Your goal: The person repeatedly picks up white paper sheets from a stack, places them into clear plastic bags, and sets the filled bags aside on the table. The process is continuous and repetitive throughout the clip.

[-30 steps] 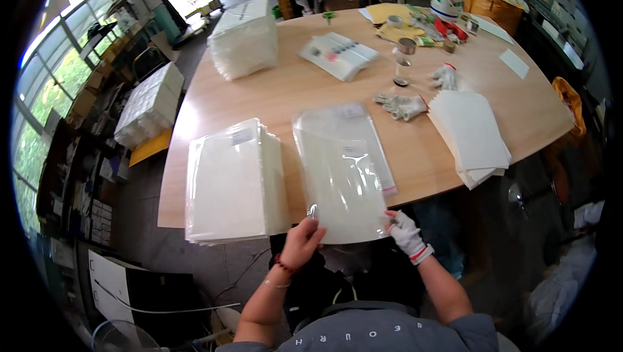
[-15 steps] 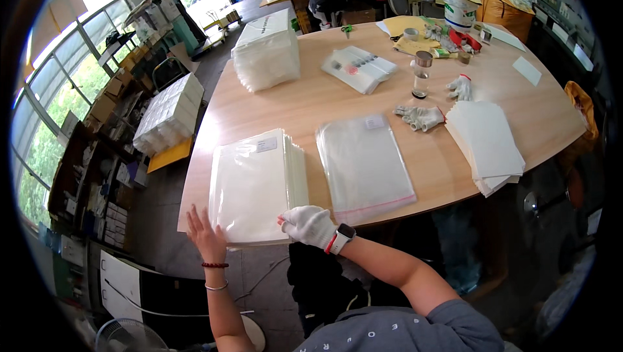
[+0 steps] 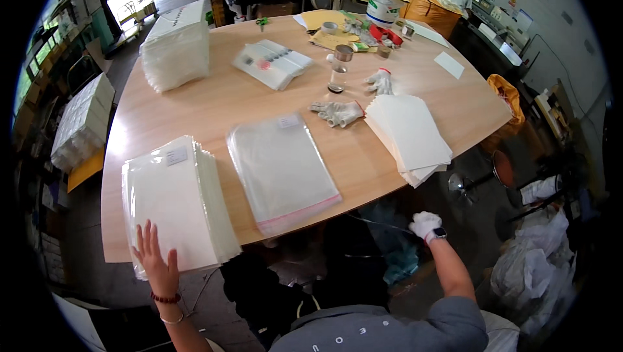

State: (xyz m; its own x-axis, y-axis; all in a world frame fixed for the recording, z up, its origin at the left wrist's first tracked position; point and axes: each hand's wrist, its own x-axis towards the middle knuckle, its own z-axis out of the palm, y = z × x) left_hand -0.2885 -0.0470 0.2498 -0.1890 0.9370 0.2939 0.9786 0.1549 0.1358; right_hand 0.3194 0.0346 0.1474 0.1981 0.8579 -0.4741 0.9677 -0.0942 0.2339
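- You're at a rounded wooden table (image 3: pixel 214 102) in a cluttered workshop.
- Your left hand (image 3: pixel 156 258) lies flat, fingers spread, on the near corner of the stack of white bags (image 3: pixel 172 206).
- Your gloved right hand (image 3: pixel 425 224) hangs below the table edge, touching nothing; its fingers look curled.
- A clear bag (image 3: pixel 282 170) lies just beside the stack.

A pair of white gloves (image 3: pixel 339 112) lies beside a small glass jar (image 3: pixel 337 78) on the wooden table (image 3: pixel 220 102)

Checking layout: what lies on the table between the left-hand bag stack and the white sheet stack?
In the head view, one clear plastic bag lies flat between bag stack and sheet stack.
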